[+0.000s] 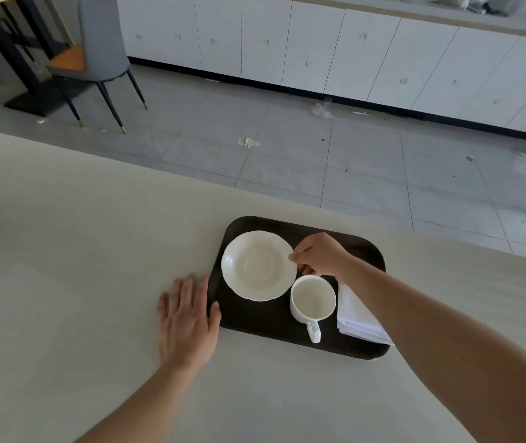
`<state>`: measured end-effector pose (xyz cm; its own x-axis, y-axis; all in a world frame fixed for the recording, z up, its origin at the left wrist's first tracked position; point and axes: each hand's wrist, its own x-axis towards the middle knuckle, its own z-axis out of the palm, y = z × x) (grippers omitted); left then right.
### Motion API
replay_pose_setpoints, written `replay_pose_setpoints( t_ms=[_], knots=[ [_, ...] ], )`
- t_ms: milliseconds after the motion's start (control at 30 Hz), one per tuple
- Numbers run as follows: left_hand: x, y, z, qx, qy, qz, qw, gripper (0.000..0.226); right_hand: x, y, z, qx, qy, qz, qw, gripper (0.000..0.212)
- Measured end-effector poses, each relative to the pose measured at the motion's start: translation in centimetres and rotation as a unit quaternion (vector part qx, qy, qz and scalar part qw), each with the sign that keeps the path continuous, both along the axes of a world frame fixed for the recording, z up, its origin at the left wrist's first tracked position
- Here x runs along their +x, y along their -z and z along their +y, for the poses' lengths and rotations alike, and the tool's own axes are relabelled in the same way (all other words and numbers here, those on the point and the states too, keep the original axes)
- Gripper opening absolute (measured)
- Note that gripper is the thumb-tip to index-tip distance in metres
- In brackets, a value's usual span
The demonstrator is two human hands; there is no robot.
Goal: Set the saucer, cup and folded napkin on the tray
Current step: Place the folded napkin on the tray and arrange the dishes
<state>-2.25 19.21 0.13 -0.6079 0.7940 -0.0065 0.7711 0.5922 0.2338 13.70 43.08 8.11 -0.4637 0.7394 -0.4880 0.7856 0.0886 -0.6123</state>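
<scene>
White saucer (258, 266) rim in right hand (320, 254) grip

Glossy saucer (258, 266) (ceramic), matt tray (264, 318)

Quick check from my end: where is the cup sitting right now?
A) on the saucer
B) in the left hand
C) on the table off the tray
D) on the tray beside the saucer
D: the cup stands on the dark tray next to the saucer, its handle pointing toward the person.
</scene>
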Motion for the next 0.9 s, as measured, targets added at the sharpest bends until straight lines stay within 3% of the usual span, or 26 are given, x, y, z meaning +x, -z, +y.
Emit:
replay_pose_setpoints(
  t_ms=[267, 400, 900],
  knots=[
    [0.1, -0.3, 0.0, 0.002, -0.001, -0.002, 1.000, 0.060, -0.5, 2.0, 0.4, -0.010, 0.067, 0.029, 0.997, 0.004],
    [0.0, -0.4, -0.1, 0.007, 0.000, -0.003, 1.000, 0.059, -0.8, 2.2, 0.7, -0.033, 0.090, 0.039, 0.995, 0.005],
    [0.0, -0.3, -0.1, 0.020, -0.005, -0.014, 1.000, 0.058, -2.6, 2.6, 1.9, 0.016, 0.111, 0.061, 0.992, 0.015]
  ],
)
